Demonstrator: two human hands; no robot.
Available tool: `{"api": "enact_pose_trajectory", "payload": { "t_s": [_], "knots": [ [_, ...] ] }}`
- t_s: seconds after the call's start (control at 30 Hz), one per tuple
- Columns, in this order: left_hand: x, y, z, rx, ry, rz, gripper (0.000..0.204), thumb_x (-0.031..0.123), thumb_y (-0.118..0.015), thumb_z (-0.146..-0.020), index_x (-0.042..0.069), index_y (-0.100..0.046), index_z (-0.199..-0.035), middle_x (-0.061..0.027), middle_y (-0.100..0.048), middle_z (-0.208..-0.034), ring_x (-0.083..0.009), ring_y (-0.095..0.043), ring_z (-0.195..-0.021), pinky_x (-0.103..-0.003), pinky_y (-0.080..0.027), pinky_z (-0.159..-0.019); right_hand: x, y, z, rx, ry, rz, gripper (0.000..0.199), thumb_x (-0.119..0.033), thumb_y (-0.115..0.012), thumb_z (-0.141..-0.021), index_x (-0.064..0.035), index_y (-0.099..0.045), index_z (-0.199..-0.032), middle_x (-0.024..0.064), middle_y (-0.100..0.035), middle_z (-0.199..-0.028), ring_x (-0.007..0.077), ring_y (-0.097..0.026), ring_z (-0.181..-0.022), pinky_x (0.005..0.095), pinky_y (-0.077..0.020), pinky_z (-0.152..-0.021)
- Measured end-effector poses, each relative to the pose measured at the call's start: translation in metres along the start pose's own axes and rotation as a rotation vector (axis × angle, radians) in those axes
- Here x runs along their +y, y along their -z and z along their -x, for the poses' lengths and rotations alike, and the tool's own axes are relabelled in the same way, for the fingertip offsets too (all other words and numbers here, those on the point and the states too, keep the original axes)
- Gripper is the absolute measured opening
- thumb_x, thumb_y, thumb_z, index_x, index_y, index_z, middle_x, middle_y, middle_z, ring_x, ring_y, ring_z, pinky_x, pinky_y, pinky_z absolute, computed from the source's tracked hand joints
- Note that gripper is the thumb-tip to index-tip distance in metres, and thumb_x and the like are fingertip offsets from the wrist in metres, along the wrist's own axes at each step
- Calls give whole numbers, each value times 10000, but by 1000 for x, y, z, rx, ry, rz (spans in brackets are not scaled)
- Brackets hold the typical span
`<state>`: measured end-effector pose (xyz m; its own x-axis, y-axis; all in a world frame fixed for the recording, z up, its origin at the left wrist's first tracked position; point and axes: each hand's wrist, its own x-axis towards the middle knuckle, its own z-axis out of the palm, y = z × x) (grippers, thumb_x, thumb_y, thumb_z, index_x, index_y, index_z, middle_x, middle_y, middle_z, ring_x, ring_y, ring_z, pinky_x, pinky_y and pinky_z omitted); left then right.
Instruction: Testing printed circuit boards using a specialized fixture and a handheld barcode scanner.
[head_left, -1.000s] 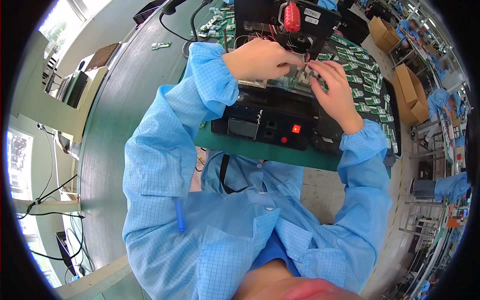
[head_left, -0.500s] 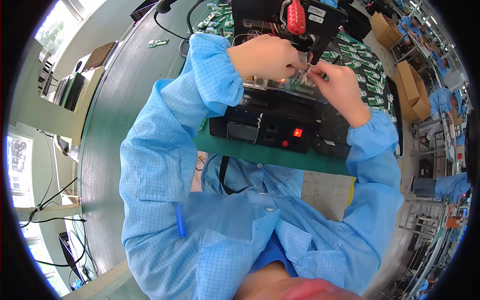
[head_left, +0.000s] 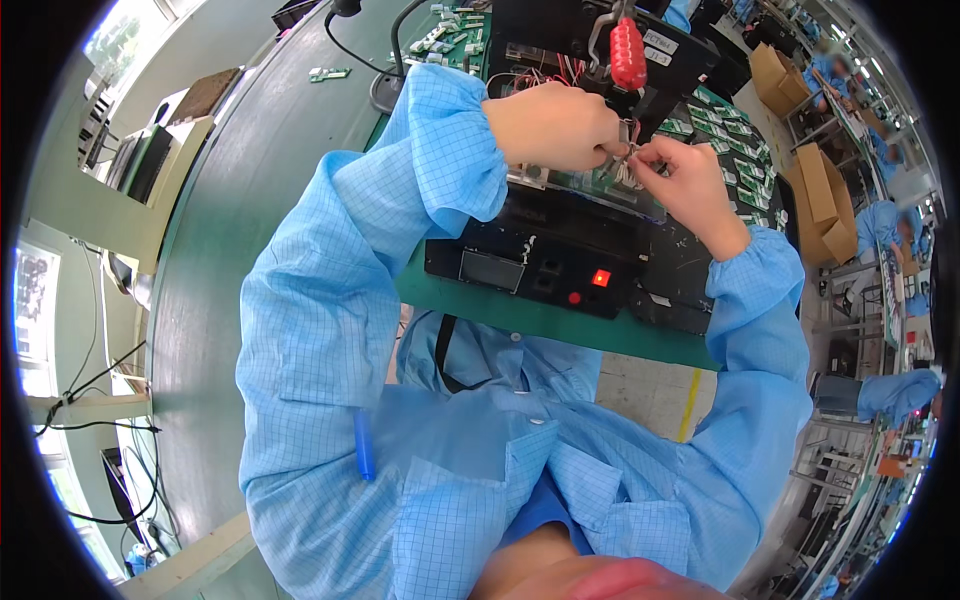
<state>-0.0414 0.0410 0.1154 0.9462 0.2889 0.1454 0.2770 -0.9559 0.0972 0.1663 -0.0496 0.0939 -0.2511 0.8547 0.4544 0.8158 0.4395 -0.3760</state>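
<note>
Above a black test fixture (head_left: 530, 225), my two hands meet fingertip to fingertip. My left hand (head_left: 560, 128) reaches in from the left with its fingers curled into a pinch. Facing it, my right hand (head_left: 685, 180) pinches with thumb and forefinger at the same spot. What sits between the fingertips is too small to make out. Pale thin wires (head_left: 624, 176) show just below the fingers, over a clear plate of the fixture. Behind the hands rises the fixture's clamp handle (head_left: 628, 55) with a red grip.
The fixture's front has a small screen (head_left: 491, 270) and a lit red switch (head_left: 601, 278). Green circuit boards (head_left: 752, 180) lie in rows on the right; more boards (head_left: 450, 38) are heaped at the far left. Cardboard boxes (head_left: 825, 205) stand beyond the bench, where other people work.
The view has shifted slightly, so the fixture and bench appear a little further right and lower. Both hands stay together over the fixture, still pinching.
</note>
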Motion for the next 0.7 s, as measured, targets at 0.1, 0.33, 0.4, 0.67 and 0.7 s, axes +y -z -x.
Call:
{"api": "enact_pose_trajectory", "payload": {
  "t_s": [0.1, 0.33, 0.4, 0.67, 0.7],
  "knots": [
    [1, 0, 1, 3, -12, 4, 315, 191, -562, -848, 200, -719, -1121, -138, -683, -926, -334, -675, -766, -438, -559, -717, 0, 4, -1, -36, 29, 38, 90, -102, -712, -800, -19, -679, -785, 95, -676, -678, 207, -649, -538, 294, -474, -496],
    [-2, 0, 1, -14, 14, 35, 307, 173, -568, -848, 176, -723, -1114, -126, -697, -907, -328, -680, -794, -427, -557, -731, 2, 2, -2, -20, 82, 59, 76, -94, -702, -804, -26, -675, -779, 95, -675, -680, 209, -657, -551, 298, -488, -512],
    [-2, -1, 1, 4, -9, 52, 305, 173, -575, -848, 177, -723, -1114, -122, -702, -907, -325, -682, -799, -423, -558, -734, 3, 4, -3, -49, 60, 83, 69, -88, -699, -805, -27, -674, -786, 89, -676, -680, 208, -660, -559, 293, -487, -510],
    [-2, 0, 0, 3, -11, 56, 288, 178, -598, -848, 179, -724, -1107, -102, -716, -943, -312, -691, -830, -412, -560, -745, 2, 3, -2, -42, 70, 62, 88, -111, -710, -794, -36, -663, -787, 99, -677, -699, 247, -661, -582, 315, -491, -515],
    [-2, 0, 0, 20, -20, 56, 287, 177, -599, -846, 178, -724, -1105, -101, -717, -938, -312, -692, -831, -413, -561, -745, 2, 3, -2, -43, 32, 80, 109, -134, -719, -783, -49, -650, -784, 110, -677, -713, 290, -658, -596, 343, -494, -517]
  ]
}}
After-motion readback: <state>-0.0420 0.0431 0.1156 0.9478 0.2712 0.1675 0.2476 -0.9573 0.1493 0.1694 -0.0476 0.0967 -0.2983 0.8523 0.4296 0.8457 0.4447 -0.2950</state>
